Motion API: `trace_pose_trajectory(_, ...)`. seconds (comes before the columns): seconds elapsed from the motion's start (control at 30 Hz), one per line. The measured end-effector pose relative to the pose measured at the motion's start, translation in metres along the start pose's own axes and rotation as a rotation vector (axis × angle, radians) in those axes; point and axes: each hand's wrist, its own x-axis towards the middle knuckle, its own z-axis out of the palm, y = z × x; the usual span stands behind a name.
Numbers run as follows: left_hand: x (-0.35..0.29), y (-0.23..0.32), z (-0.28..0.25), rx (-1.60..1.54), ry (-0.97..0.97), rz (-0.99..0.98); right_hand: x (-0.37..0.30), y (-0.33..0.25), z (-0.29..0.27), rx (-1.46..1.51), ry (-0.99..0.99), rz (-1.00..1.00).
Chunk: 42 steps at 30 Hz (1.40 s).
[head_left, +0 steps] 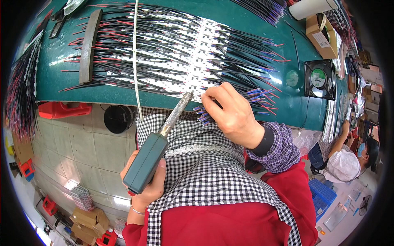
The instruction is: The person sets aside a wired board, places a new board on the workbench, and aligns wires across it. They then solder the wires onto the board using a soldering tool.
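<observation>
My left hand [152, 180] is wrapped around the dark green handle of a soldering iron [148, 158]. Its worn metal shaft slants up to the right, and the tip meets the near end of a row of white circuit boards [203, 43]. Just right of that tip, my right hand [234, 117] is closed in a pinch, fingertips down at the boards' near edge. Black wires with blue and red ends [205, 115] stick out beneath its fingers; the exact pinch point is hidden. Many black wires [164, 61] run left and right from the boards.
A grey metal bar [89, 47] lies across the wires on the green table [65, 95]. A white cord [135, 53] hangs in front. To the right stand a black fan [319, 80] and a cardboard box [322, 37]. Another person [342, 164] sits farther right. Wire bundles [24, 82] hang at the left.
</observation>
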Motion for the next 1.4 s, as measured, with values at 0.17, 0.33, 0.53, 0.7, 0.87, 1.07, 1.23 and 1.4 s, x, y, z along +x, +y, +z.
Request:
trace_pose_trajectory(0.17, -0.002, -0.004, 0.002, -0.012, 0.009, 0.054, -0.002, 0.003, 0.003, 0.085, 0.065, 0.003)
trace_pose_trajectory(0.33, 0.004, 0.003, 0.002, -0.015, -0.029, 0.052, -0.001, 0.003, 0.002, 0.054, 0.068, -0.031)
trace_pose_trajectory(0.53, 0.002, 0.003, -0.001, -0.003, -0.07, 0.018, 0.002, 0.0, 0.004, -0.002, 0.066, -0.073)
trace_pose_trajectory(0.7, 0.006, 0.007, 0.0, -0.031, -0.057, -0.002, 0.002, -0.001, 0.005, -0.064, 0.081, -0.105)
trace_pose_trajectory(0.87, 0.006, 0.005, -0.001, -0.001, -0.067, 0.057, 0.002, 0.001, 0.005, -0.041, 0.06, -0.115)
trace_pose_trajectory(1.07, 0.007, 0.003, -0.001, -0.006, -0.043, 0.09, 0.002, 0.002, 0.005, -0.043, 0.063, -0.118)
trace_pose_trajectory(1.23, 0.01, 0.006, -0.001, -0.026, -0.063, 0.066, 0.003, 0.001, 0.004, -0.055, 0.051, -0.129)
trace_pose_trajectory(1.4, 0.016, 0.013, -0.002, -0.014, -0.073, 0.112, 0.003, 0.002, 0.004, -0.058, 0.043, -0.132)
